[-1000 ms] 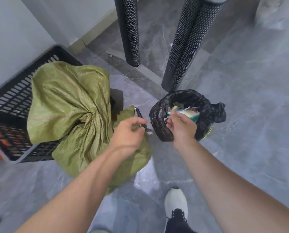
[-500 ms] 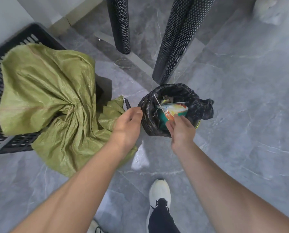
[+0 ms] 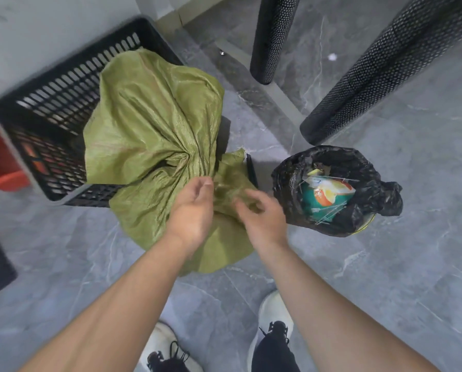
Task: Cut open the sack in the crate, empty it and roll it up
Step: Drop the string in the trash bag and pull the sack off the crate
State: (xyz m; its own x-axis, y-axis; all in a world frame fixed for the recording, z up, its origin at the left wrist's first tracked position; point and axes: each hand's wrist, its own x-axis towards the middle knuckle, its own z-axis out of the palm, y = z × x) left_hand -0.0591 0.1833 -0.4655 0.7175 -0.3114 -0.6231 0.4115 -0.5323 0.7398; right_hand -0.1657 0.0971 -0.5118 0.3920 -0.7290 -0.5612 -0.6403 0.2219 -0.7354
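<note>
- Sack [image 3: 154,124], green and crinkly, lay right under both hands. Its fat part sat in the crate [image 3: 63,84] past the left hand, and its loose end hung down onto the floor [image 3: 385,264] on the near side of the hands.
- Left hand [image 3: 191,210] was open beside the bunched neck [image 3: 189,159], with its fingers softly bent and nothing in them.
- Right hand [image 3: 262,213] was blurry over the loose end. I could not tell if it pinched the cloth or only hovered.
- A thin black tool [image 3: 251,170], maybe the cutter, lay just past the right hand's fingers at the edge of the sack. A fast grab at the cloth there could nick a finger or flick the tool away.
- The neck looked pulled tight. A hard tug could drag the whole sack over the crate's near rim. Then the stuff inside would spill on the floor and not in the crate.
- A trash bin [image 3: 283,189] with a black liner stood just right of the right hand. A wide swing of that arm could knock it over and dump the wrappers out.
- Two white shoes [image 3: 273,310] stood nearer the person than the hands, close to the sack's hanging end. A step on the cloth during a pull could rip it or cause a trip.
- Black mesh legs [image 3: 267,36] stood far past the hands. A sack lifted high could bump them.
</note>
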